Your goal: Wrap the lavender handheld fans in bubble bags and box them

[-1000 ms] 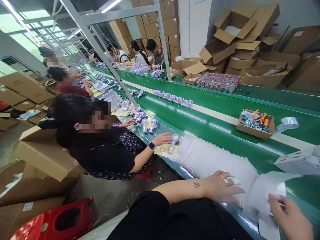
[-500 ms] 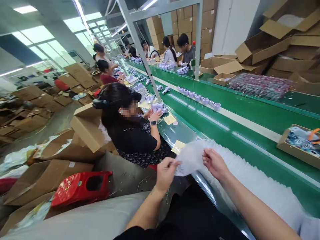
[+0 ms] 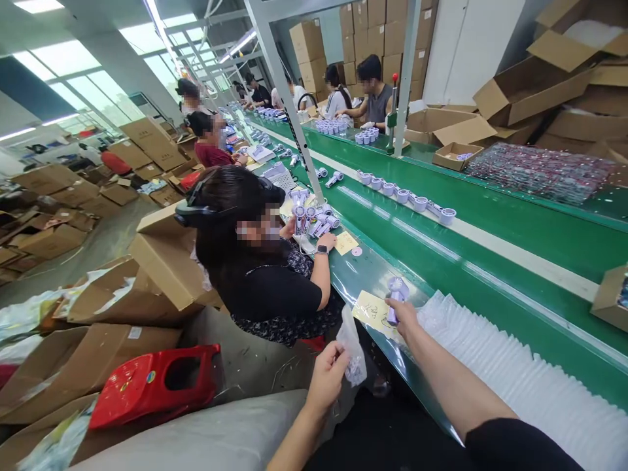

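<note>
My left hand [image 3: 328, 376] pinches a thin, translucent white plastic bag [image 3: 354, 350], which hangs down past the table's near edge. Over the green table my right hand [image 3: 408, 322] has its fingers across the handle of a small lavender handheld fan [image 3: 397, 288]. That fan lies beside a yellow paper with handwriting [image 3: 370, 309]. Close by my right forearm runs a long row of overlapping white plastic bags [image 3: 510, 366].
A co-worker in black [image 3: 267, 275] sits just ahead, hands at a cluster of lavender fans [image 3: 311, 219]. Further fans line the white strip [image 3: 515, 255] of the bench. A metal post [image 3: 301, 144] rises from the table. A red stool [image 3: 132, 386] and open cartons [image 3: 161, 261] stand left.
My right hand has left the bag and moved to the lavender fan on the table. The bag now hangs from my left hand alone. The co-worker's hand has shifted toward a yellow paper.
</note>
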A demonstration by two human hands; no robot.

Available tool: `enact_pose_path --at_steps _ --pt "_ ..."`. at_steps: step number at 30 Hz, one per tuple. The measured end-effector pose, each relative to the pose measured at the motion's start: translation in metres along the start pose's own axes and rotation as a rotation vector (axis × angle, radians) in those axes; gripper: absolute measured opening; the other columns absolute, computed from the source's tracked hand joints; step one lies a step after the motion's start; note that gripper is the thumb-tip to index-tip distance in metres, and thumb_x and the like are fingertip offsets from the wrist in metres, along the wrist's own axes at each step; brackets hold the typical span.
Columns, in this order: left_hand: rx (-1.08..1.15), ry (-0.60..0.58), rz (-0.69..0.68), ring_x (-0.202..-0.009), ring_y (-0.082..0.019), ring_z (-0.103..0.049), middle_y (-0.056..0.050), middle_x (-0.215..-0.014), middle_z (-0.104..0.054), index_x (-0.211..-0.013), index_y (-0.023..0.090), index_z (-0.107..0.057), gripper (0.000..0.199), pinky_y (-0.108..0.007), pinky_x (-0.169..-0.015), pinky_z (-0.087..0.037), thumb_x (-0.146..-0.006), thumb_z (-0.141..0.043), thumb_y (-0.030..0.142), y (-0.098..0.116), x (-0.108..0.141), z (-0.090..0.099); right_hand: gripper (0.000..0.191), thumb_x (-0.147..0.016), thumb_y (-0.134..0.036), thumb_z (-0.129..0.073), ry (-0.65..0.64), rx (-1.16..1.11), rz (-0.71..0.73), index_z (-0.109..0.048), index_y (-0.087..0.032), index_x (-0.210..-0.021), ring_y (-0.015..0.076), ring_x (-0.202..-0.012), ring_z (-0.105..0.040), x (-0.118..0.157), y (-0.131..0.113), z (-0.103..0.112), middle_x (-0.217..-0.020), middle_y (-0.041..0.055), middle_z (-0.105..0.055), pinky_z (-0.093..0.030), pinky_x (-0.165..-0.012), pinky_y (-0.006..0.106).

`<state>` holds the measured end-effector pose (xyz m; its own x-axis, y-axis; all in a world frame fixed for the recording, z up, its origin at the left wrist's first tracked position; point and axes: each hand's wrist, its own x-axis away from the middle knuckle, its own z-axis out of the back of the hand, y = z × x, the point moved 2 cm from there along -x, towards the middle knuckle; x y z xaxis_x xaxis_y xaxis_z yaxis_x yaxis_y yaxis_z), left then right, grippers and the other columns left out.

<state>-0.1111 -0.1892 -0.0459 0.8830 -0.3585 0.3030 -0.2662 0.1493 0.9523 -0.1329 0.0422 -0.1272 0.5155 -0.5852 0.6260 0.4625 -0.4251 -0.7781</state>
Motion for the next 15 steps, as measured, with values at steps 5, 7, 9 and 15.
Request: enact_pose_path --at_steps 5,7,9,15 --pt "-0.249 -0.065 -0.144 -0.065 -0.013 -0.052 -0.002 -0.073 -0.060 -0.082 0.015 -0.064 0.018 -0.023 -0.062 -0.041 -0.076 -0.058 0.031 0.037 -0.054 -0.041 0.051 -0.061 -0.039 -0.076 -0.266 -0.117 0.206 -0.045 -0.022 -0.097 0.0144 -0.067 -0.057 0.059 -0.024 0.062 -0.105 0.0058 -0.060 -0.048 -0.054 0.026" --pt "-0.386 -0.129 -0.322 -0.071 -0.014 -0.054 -0.003 -0.078 -0.061 -0.085 0.016 -0.064 0.014 -0.024 -0.066 -0.043 -0.077 -0.056 0.024 0.052 -0.070 -0.069 0.046 -0.070 -0.049 -0.068 -0.376 -0.157 0.257 -0.046 -0.023 -0.101 0.0127 -0.063 -0.054 0.094 -0.031 0.100 -0.108 0.0065 -0.059 -0.048 -0.056 0.028" --pt "-0.498 -0.245 -0.534 -0.074 -0.014 -0.055 -0.004 -0.081 -0.060 -0.089 0.017 -0.064 0.016 -0.025 -0.069 -0.044 -0.077 -0.053 0.018 0.062 -0.077 -0.103 0.039 -0.079 -0.054 -0.056 -0.379 -0.239 0.212 -0.047 -0.025 -0.103 0.0135 -0.066 -0.055 0.130 -0.029 0.135 -0.101 0.0048 -0.061 -0.048 -0.061 0.029" --pt "-0.693 -0.724 -0.976 -0.067 -0.013 -0.053 -0.004 -0.077 -0.056 -0.097 0.018 -0.066 0.023 -0.026 -0.067 -0.045 -0.084 -0.047 0.020 0.071 -0.048 -0.210 0.059 -0.066 -0.038 -0.073 -0.307 -0.476 0.228 -0.045 -0.029 -0.117 0.0172 -0.076 -0.056 0.203 0.002 0.186 -0.095 0.0031 -0.057 -0.051 -0.068 0.034"
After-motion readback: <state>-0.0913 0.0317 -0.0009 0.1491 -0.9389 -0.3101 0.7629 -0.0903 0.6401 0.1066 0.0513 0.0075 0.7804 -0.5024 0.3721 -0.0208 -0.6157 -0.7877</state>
